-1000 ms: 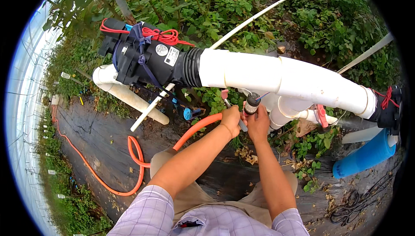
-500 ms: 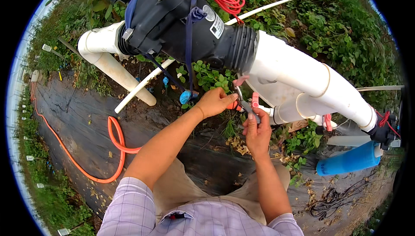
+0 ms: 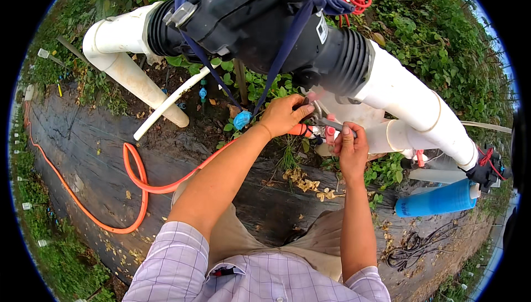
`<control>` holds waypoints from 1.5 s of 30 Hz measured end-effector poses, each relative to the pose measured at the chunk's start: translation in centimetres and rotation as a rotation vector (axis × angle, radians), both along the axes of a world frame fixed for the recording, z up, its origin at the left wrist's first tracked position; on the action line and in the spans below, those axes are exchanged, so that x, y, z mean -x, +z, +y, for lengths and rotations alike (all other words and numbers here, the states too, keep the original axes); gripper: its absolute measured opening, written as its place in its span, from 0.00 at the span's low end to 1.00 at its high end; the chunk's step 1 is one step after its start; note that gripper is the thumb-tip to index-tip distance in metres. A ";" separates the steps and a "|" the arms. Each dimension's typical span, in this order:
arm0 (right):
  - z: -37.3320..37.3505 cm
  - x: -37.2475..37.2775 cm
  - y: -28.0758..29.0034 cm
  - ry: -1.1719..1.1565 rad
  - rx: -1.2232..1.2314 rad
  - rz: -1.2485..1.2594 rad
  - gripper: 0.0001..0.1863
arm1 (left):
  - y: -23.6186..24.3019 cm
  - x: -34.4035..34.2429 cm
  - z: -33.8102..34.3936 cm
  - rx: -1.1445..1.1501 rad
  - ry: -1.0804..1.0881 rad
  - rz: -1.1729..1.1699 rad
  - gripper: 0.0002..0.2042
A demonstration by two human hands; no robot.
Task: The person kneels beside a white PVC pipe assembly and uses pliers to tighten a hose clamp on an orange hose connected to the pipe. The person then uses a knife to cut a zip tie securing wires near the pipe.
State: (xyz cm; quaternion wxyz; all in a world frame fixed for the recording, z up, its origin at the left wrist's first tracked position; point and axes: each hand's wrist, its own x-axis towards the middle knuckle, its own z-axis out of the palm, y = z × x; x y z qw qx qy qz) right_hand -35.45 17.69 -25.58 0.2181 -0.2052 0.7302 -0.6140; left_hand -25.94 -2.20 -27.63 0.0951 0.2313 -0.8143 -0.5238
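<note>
My right hand (image 3: 352, 144) is closed around the dark grey handle of a hand tool (image 3: 337, 125); the tool's metal end points toward my left hand. My left hand (image 3: 284, 115) has its thumb and fingers pinched together beside that metal end, and what they grip is hidden. Just below the tool, an orange hose (image 3: 301, 130) ends at a fitting with a dark band. Joined there is a small valve with a pinkish-red handle (image 3: 331, 130), close to my right fingertips.
A large black pipe housing (image 3: 249, 19) with blue straps hangs over my hands, between white pipes (image 3: 406, 89). Slack hose loops over black ground sheeting (image 3: 83, 152) at left. A blue cylinder (image 3: 437, 198) and coiled dark tubing (image 3: 412, 251) lie at right.
The view has shifted, and the black housing now looms larger over my hands. My right hand with the tool has moved rightward and up, its handle now lying flatter. My left hand stays pinched.
</note>
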 end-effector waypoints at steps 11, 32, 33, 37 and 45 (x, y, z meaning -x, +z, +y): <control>-3.3 2.8 -2.5 -0.216 0.070 -0.117 0.17 | -0.1 0.6 1.1 0.213 0.173 -0.077 0.25; -6.0 9.3 -6.1 0.027 -0.323 -0.349 0.11 | 0.7 3.4 2.3 0.324 0.214 -0.240 0.20; -6.4 9.0 -5.9 0.061 -0.402 -0.358 0.12 | 0.4 3.2 2.2 0.342 0.223 -0.226 0.20; -6.5 8.6 -6.3 -0.006 -0.492 -0.534 0.13 | -0.4 3.3 2.1 0.373 0.193 -0.214 0.21; -6.1 6.5 -4.1 -0.257 -0.145 -0.434 0.10 | -0.5 2.4 -0.5 0.127 0.080 -0.043 0.22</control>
